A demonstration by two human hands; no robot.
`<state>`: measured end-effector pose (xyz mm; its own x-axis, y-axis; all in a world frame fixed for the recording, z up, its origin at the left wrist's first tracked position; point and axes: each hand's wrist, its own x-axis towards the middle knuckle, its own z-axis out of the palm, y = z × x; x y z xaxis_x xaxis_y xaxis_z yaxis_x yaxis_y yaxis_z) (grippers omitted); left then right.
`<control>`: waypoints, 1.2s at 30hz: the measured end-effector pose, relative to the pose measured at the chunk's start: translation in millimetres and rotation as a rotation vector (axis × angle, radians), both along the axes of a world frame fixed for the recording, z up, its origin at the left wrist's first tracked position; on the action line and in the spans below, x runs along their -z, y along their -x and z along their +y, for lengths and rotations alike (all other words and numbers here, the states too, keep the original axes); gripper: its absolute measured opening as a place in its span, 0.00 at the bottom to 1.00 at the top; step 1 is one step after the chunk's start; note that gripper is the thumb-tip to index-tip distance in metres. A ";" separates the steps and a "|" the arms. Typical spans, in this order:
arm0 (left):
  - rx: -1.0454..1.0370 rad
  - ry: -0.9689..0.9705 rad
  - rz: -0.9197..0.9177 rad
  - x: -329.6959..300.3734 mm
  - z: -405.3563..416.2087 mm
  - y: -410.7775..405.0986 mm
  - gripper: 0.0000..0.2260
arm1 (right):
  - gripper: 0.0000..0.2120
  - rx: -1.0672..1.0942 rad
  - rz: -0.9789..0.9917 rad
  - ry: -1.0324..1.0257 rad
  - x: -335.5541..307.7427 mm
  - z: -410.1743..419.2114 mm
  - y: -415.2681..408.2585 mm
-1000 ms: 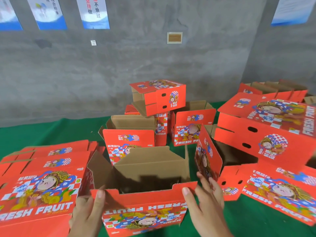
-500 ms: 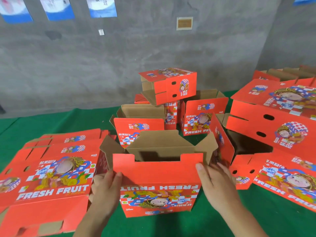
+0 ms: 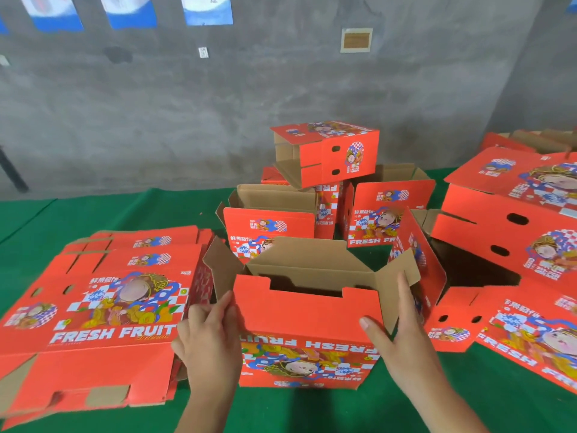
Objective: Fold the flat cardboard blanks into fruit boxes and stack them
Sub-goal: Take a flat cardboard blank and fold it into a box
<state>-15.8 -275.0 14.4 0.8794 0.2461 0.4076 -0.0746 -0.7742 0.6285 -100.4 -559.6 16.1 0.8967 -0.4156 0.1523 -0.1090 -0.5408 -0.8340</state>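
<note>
Half-folded box (image 3: 307,310) now nearer, upside-down print facing; left hand (image 3: 207,335) gripping left corner, right hand (image 3: 396,335) flat on right flap.

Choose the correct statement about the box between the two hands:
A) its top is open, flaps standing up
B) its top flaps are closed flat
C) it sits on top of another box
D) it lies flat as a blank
A: the box held between the left hand and the right hand shows its brown inside, with its flaps raised.

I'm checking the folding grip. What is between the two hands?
In the head view, the half-folded box stands between the left hand and the right hand, flaps open.
</note>
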 end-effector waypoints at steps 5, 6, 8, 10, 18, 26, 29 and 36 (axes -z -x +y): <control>0.075 -0.016 -0.126 13.6 9.0 -2.2 0.12 | 0.49 -0.029 -0.066 0.082 2.4 7.2 3.7; 0.080 -0.004 -0.152 14.9 10.7 -1.3 0.14 | 0.49 -0.017 -0.074 0.074 3.9 10.1 3.5; 0.082 0.041 -0.198 13.0 13.3 1.4 0.16 | 0.49 0.009 -0.093 0.057 6.1 15.4 3.5; 0.084 0.088 -0.224 12.4 13.8 0.0 0.16 | 0.49 -0.005 -0.109 0.018 7.5 17.5 3.2; 0.140 0.016 0.144 -11.9 8.6 -21.6 0.37 | 0.39 -0.087 -0.109 0.022 18.0 11.4 0.8; 0.453 0.035 -0.021 -5.1 12.8 -10.0 0.29 | 0.40 -0.104 -0.140 0.083 28.6 16.1 7.5; 0.416 -0.027 0.065 -2.2 9.9 1.6 0.14 | 0.38 -0.125 -0.116 0.080 27.3 14.2 9.1; 0.325 -0.518 0.021 -19.5 -10.0 -20.6 0.20 | 0.38 -0.147 -0.098 0.073 21.8 8.9 14.7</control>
